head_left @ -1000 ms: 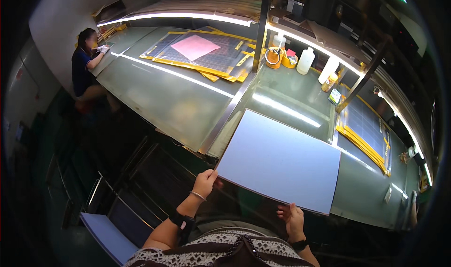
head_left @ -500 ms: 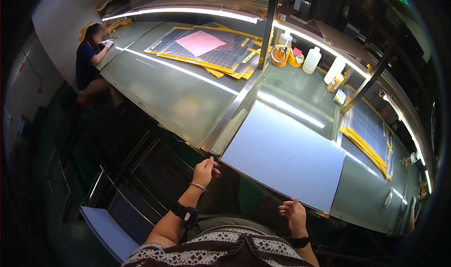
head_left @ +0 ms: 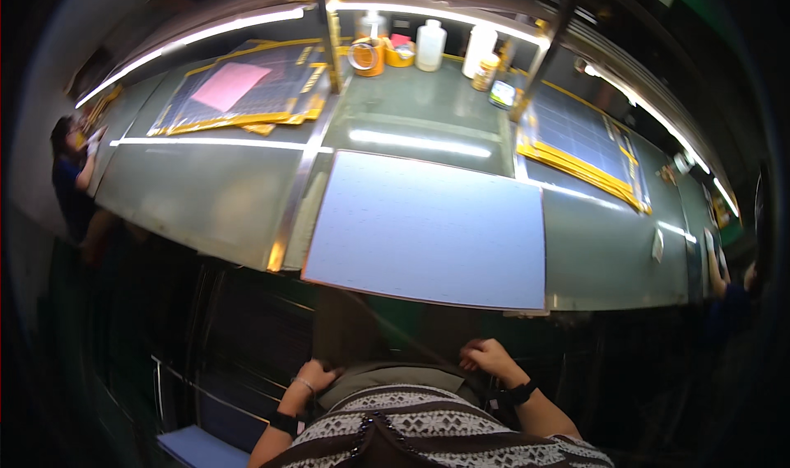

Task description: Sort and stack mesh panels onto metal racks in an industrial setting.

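A pale blue rectangular board [head_left: 428, 229] lies flat at the front of the grey-green worktop [head_left: 625, 262], its near edge along the table's front. Both hands are drawn back toward my waist, apart from the board. My left hand [head_left: 319, 375] is low in front of my body, its fingers smeared by motion. On the other side, my right hand [head_left: 491, 361] is closed with curled fingers, and nothing shows in it.
Yellow-edged dark panels [head_left: 280, 89] carry a pink sheet [head_left: 230, 87] at left; more panels [head_left: 576, 143] lie at right. Bottles [head_left: 430, 46] and an orange container [head_left: 367, 56] line the back. A lower blue board [head_left: 202, 447] sits below left. Co-workers [head_left: 72, 180] are at both sides.
Both hands have pulled back from the board's near edge toward my body. The view has turned to the right, and a co-worker at the right shows more. The board rests on the table as before.
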`<state>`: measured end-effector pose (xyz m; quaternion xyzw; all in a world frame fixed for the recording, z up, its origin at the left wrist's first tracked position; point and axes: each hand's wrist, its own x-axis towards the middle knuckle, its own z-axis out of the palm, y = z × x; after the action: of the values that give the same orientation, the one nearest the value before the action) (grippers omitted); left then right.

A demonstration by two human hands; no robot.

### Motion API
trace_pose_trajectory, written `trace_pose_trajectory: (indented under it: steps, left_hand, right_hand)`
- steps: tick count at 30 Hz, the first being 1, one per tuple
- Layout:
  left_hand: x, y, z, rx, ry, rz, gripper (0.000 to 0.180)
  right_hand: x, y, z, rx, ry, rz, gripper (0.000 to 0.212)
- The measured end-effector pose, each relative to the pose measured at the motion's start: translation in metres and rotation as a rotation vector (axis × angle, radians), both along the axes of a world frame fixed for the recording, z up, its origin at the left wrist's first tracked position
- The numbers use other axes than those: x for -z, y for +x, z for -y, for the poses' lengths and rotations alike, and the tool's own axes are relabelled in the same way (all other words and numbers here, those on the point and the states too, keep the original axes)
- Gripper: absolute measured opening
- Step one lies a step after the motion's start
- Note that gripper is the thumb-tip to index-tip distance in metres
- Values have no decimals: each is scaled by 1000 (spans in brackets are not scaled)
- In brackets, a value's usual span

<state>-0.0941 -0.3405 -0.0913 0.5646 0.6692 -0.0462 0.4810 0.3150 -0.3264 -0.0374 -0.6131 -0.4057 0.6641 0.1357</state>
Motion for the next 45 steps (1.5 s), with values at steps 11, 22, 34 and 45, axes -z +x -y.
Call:
trace_pose_trajectory:
  steps: [11, 22, 34, 45]
  left_hand:
    - [-8, 1, 33, 72, 109, -50, 39]
    - [-19, 22, 24, 6, 3, -201, 48]
    - [-26, 20, 22, -24, -14, -232, 49]
    - [-89, 12, 134, -461, 84, 527, 16]
  right_hand:
    - [68, -6, -3, -469, 123, 401, 37]
    - [35, -28, -24, -354, 79, 190, 33]
    - [50, -36, -45, -371, 105, 45, 38]
    - [59, -18, -42, -330, 71, 67, 33]
